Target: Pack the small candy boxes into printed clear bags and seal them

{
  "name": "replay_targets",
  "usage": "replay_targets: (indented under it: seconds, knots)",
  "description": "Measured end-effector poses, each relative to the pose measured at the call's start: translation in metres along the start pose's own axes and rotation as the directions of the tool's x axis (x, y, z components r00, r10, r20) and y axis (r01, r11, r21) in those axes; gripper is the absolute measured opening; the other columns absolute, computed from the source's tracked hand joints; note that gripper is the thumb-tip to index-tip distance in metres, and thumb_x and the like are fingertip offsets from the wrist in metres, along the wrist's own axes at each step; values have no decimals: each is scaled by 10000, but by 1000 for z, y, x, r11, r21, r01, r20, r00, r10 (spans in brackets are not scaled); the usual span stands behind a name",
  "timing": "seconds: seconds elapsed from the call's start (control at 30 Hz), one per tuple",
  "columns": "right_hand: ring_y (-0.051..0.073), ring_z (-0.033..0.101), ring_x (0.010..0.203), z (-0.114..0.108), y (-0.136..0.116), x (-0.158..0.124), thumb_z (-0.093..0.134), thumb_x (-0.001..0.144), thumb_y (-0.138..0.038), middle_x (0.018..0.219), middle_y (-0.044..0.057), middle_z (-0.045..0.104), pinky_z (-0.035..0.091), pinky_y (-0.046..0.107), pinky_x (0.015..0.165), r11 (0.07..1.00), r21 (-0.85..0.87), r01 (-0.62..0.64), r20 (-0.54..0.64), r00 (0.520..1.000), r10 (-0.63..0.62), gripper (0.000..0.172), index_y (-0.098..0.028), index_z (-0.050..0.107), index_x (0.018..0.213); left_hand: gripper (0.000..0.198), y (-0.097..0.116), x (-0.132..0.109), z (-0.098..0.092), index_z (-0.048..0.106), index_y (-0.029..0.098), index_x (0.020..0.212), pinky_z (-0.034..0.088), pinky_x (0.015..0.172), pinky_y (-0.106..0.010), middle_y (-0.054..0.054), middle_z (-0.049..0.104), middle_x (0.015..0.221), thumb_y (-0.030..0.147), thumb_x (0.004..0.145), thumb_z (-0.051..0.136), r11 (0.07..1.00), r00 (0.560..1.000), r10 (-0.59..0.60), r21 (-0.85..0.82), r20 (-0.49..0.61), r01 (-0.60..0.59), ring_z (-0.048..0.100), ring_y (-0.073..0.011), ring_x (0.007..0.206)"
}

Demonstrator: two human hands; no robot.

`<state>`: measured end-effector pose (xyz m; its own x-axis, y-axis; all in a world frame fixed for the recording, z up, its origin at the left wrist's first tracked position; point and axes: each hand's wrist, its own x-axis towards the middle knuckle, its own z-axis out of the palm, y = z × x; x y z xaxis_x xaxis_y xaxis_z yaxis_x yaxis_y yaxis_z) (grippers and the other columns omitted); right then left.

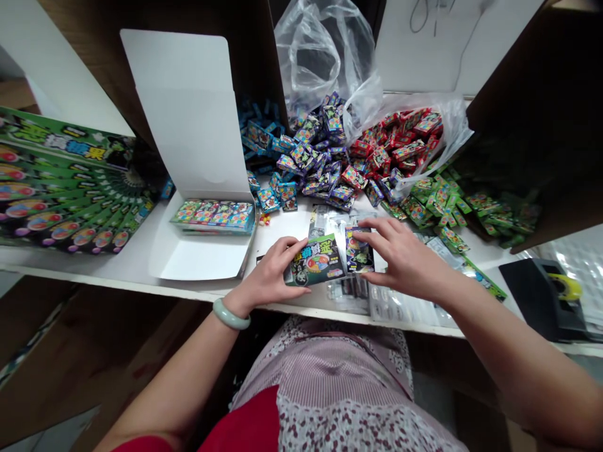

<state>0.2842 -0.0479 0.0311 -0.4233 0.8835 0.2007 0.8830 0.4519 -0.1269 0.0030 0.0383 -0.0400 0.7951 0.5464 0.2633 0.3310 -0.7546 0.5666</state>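
My left hand [274, 271], with a pale green bangle at the wrist, grips a green-and-black printed box [318, 262] between thumb and fingers. To its right, my right hand [400, 254] has its thumb and fingers around a small purple printed box [358, 254]. The two boxes are close side by side above the white table. Beneath them lie clear plastic sheets [348, 295]. On the left stands a white carton [200, 263] with its lid up, holding a row of small multicoloured printed packs [214, 215].
Blue packs [268, 199], purple packs [325, 164], red packs [409, 141] and green packs [438, 201] lie heaped at the back, partly in clear plastic bags [330, 56]. Fanned green printed sheets [70, 201] stand far left. A black tape dispenser [541, 298] sits at right.
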Motion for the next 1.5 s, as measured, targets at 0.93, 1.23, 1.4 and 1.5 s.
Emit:
replay_targets:
  seconds: [0.93,1.23,1.4,1.5]
  knots:
    - [241,654,1014,52,-9,17,586,864,-449,1125,112,673,518,436,923,341,890,-303,119,876,467,399,-226,528,1191,1054,1,-1,12,216,232,1482,419,1010,-504,-148,426,1284,424,626,800,997,991,-18,78,-132,29,457,-341,1190]
    - [289,607,1044,92,8,170,543,862,-286,1092,127,686,468,485,922,865,488,-118,-193,952,239,235,-188,645,1050,1088,2,-20,-8,184,271,1483,414,1049,-526,-133,378,1311,399,599,806,994,942,-89,-84,-324,66,420,-344,1241]
    - [376,380,1274,107,-1,225,639,764,-181,1379,218,476,278,534,1040,972,184,-144,-131,977,169,341,-119,612,1098,1076,1,-29,-13,189,264,1483,402,1057,-534,-140,373,1322,383,609,804,987,931,-138,-125,-338,101,412,-351,1253]
    - [326,493,1158,106,1,224,581,821,-213,1213,183,598,340,483,989,948,252,-192,-77,973,217,197,-147,623,1002,1069,0,-32,-14,189,270,1482,399,1063,-521,-139,369,1328,368,616,807,984,933,-141,-154,-332,94,410,-342,1257]
